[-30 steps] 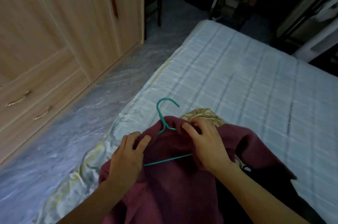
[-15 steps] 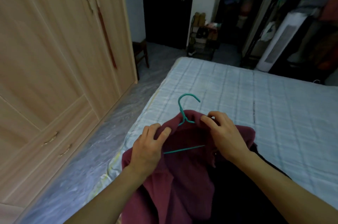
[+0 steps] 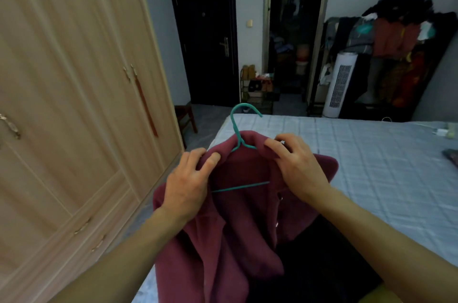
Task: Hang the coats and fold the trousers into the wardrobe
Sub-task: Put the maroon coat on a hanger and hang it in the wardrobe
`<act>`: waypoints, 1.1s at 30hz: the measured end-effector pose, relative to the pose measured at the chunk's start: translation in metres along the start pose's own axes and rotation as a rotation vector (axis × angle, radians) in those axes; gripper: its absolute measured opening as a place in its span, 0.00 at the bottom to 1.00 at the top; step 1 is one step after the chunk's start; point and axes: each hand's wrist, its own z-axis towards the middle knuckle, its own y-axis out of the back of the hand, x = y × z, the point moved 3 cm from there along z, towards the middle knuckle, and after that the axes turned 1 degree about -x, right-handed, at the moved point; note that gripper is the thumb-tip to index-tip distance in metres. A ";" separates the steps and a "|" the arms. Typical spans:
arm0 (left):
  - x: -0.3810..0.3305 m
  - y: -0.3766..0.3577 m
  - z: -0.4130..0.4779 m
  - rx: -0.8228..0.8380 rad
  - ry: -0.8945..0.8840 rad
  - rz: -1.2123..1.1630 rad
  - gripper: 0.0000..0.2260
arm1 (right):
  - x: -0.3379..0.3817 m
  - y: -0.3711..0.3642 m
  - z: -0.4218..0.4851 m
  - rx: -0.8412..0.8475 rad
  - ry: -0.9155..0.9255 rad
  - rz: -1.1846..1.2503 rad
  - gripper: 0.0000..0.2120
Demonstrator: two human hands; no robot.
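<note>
The left hand [image 3: 188, 178] pinches one side of the maroon coat [image 3: 223, 240] near its collar, thumb and fingers curled into the cloth; the right hand [image 3: 295, 164] grips the other side, fingers bent over the fold. The coat sits on a teal hanger [image 3: 234, 126], hook standing above the collar, held up over the near left part of the bed [image 3: 371, 166]. A dark garment [image 3: 322, 265] lies on the bed beside it. The wardrobe [image 3: 74, 79] stands left of the bed, doors closed.
</note>
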 end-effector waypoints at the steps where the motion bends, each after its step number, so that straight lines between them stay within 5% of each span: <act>1: -0.003 0.010 0.003 -0.011 -0.014 0.010 0.20 | 0.006 0.010 0.000 -0.017 -0.001 0.006 0.18; 16: -0.020 0.177 0.028 -0.297 -0.216 -0.034 0.20 | 0.150 0.167 0.007 -0.246 0.014 -0.153 0.18; 33: 0.012 0.264 -0.065 -0.290 -0.207 -0.140 0.19 | 0.286 0.183 -0.035 -0.171 0.011 -0.219 0.15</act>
